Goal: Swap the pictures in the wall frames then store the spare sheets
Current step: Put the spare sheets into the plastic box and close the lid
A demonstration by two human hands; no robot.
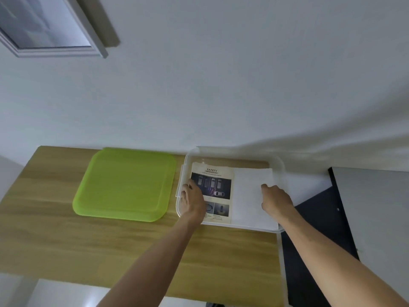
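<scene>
A clear plastic box (279, 161) stands on the wooden table (66, 240) against the wall. Inside lie a printed "SAFETY" sheet (212, 173) on the left and a blank white sheet (250, 196) on the right. My left hand (192, 199) rests on the left edge of the printed sheet inside the box, fingers extended. My right hand (276, 199) lies on the white sheet with its fingers curled down onto the paper. A white-framed picture (44, 25) hangs on the wall at the upper left.
The box's green lid (124, 185) lies flat on the table left of the box. A dark cabinet (314, 240) with a grey panel (376, 218) stands right of the table. The table's right edge runs just under the box's right end.
</scene>
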